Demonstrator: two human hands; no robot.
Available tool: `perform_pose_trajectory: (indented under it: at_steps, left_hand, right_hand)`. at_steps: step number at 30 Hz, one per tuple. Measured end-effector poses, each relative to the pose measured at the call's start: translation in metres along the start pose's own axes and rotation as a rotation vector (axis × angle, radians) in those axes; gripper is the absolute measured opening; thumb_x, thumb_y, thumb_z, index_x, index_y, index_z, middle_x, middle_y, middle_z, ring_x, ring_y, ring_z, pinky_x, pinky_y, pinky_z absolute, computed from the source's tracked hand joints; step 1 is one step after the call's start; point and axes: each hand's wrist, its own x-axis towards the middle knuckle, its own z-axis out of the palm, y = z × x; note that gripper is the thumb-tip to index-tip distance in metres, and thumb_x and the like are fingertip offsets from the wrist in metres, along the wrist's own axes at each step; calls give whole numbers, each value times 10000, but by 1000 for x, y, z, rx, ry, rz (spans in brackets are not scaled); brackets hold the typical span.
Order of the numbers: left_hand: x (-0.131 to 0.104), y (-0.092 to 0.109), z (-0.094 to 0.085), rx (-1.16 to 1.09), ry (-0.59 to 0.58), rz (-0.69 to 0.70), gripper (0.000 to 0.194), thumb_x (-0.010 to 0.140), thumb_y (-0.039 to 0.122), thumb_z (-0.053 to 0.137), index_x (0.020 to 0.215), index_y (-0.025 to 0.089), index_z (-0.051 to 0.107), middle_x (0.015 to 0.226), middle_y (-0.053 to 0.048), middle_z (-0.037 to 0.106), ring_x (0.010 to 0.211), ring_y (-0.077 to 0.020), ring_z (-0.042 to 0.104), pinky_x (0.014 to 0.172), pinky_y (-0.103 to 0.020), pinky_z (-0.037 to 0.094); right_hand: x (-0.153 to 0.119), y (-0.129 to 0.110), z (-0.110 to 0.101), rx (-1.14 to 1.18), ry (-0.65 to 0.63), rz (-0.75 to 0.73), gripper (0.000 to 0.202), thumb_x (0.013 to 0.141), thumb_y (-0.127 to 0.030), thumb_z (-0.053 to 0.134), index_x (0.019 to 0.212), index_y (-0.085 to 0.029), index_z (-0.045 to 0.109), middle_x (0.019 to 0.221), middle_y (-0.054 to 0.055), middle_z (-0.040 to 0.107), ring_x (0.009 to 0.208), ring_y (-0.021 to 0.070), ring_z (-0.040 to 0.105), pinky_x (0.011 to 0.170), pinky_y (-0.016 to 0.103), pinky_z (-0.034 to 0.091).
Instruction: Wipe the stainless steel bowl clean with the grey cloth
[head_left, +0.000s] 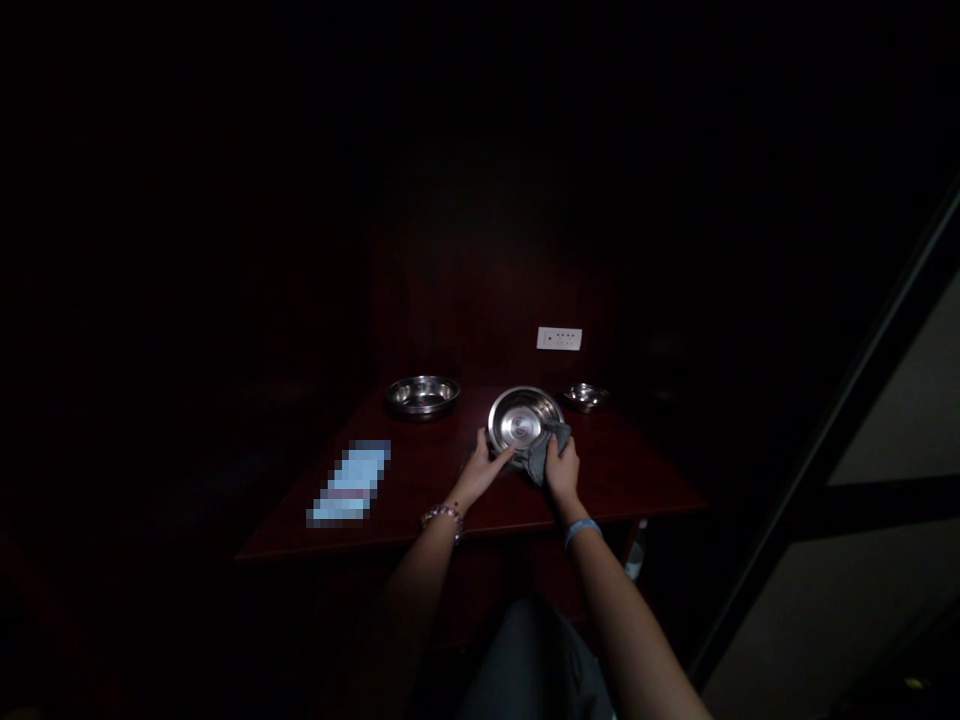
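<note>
A round stainless steel bowl (517, 420) is tilted toward me above the dark red table. My left hand (481, 468) grips its lower left rim, the thumb lying over the edge. At the bowl's lower right, my right hand (562, 468) is closed around a grey cloth (538, 460), which touches the rim and partly covers it. The fingers beneath the bowl are hidden.
A wide steel dish (422, 397) stands at the back left of the table (427, 480), and a smaller steel bowl (586, 397) at the back right. A blurred-out pale blue item (351, 484) lies at left. A socket plate (559, 339) is on the wall. Below the right edge is a bottle (636, 552).
</note>
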Motion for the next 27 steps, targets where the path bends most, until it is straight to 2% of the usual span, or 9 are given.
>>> perform_pose_trajectory:
  at_steps: [3,11,16,21,24,27]
  left_hand:
    - [3,-5,-1,25,4,30,694,824,461,715,1411,189,461,1329,-154,665,1310,-328,592,1190,-494,379]
    - [14,-17,0,-11,21,107,664,857,354,636,1455,179,407,1511,-164,512,1465,-300,432,1256,-470,257]
    - [18,-20,0,-82,56,159,567,876,282,549,1419,159,444,1467,-154,551,1418,-307,480,1242,-472,290]
    - [15,-15,-1,-76,63,163,565,914,326,500,1457,188,425,1475,-123,558,1405,-284,491,1237,-456,307]
    - [12,-10,-1,-66,81,137,555,934,330,493,1467,196,417,1477,-112,562,1404,-277,496,1230,-444,324]
    - [11,-6,-1,-73,102,121,517,943,297,480,1448,194,441,1467,-114,581,1406,-271,501,1213,-371,351]
  right_hand:
    - [0,-1,0,-9,-20,-2,358,947,-463,446,1081,-190,634,1076,160,766,994,284,733,849,347,544]
    - [-1,-5,-2,-21,-63,28,384,939,-488,479,1094,-185,658,1030,150,771,976,297,735,845,354,537]
    - [-2,-9,-6,17,21,75,470,970,-551,407,1128,-184,654,1097,151,760,1024,298,718,877,353,511]
    - [0,-13,-9,92,80,82,560,994,-556,296,1255,-175,613,1198,147,726,1084,288,690,932,351,483]
    - [1,-14,-10,114,114,42,566,999,-523,257,1275,-163,595,1242,153,698,1132,278,662,977,354,463]
    - [2,-16,-12,109,145,-31,552,1004,-467,211,1279,-162,581,1287,153,664,1189,259,626,1024,352,440]
